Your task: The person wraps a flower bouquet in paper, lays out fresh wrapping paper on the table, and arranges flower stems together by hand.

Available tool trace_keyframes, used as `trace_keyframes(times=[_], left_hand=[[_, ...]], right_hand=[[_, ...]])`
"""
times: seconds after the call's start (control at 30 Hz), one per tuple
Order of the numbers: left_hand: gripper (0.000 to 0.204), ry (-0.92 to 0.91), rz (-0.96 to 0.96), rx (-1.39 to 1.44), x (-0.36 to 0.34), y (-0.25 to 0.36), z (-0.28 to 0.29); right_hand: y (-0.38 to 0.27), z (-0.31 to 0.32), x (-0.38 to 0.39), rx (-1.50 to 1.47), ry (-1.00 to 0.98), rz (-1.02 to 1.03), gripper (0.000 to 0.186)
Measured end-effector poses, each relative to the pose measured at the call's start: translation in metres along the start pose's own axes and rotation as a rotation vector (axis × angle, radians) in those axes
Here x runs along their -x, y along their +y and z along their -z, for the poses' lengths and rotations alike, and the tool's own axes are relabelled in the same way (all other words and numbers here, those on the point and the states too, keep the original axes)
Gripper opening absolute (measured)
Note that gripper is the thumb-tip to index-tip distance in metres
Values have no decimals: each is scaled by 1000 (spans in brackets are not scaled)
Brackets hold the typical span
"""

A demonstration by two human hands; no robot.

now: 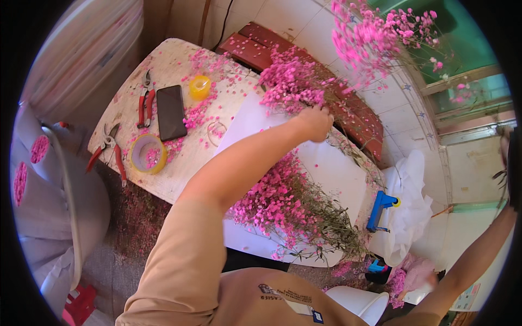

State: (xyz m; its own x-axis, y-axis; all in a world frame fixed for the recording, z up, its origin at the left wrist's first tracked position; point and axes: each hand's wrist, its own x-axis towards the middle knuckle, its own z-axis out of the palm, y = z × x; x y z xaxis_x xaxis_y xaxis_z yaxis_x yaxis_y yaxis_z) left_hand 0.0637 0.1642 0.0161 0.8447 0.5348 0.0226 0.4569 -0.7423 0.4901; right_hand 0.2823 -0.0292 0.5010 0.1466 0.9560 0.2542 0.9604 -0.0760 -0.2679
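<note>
My left hand [314, 124] reaches across the table, its fingers closed round the stems of a bunch of pink baby's breath [293, 79] at the white paper's [337, 168] far edge. Up at the right rim is my right hand [511, 171], raised, dark and partly cut off. Blurred pink sprigs [370, 46] hang in the air at the upper right, their thin stems running toward that hand; its fingers are hard to make out. Nearer me, another bunch of pink baby's breath [283, 201] lies on the paper, its green stems pointing right.
On the table's left [179, 54] lie two red-handled pruners [145, 103], a black phone [171, 112], and clear [148, 154] and yellow [199, 87] tape rolls. A blue tape dispenser [380, 211] sits at the right edge. Wrapped flowers fill a grey bin [89, 212]; a white bucket [361, 301] stands below.
</note>
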Motion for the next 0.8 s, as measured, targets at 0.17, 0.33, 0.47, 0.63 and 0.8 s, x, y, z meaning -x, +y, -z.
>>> trace_keyframes(times=[0.17, 0.33, 0.47, 0.63, 0.8], left_hand=[[89, 214, -363, 1263, 72, 46, 48], [68, 378, -620, 2152, 103, 69, 37], [57, 467, -542, 2319, 111, 94, 28], [62, 492, -575, 2378, 113, 109, 21], [55, 666, -463, 2245, 106, 120, 23]], right_hand=[[76, -80, 70, -180, -133, -108, 27], [92, -210, 155, -251, -415, -180, 18], [105, -256, 176, -7, -439, -85, 13], [115, -264, 159, 267, -474, -25, 19], [101, -266, 164, 325, -528, -190, 54]])
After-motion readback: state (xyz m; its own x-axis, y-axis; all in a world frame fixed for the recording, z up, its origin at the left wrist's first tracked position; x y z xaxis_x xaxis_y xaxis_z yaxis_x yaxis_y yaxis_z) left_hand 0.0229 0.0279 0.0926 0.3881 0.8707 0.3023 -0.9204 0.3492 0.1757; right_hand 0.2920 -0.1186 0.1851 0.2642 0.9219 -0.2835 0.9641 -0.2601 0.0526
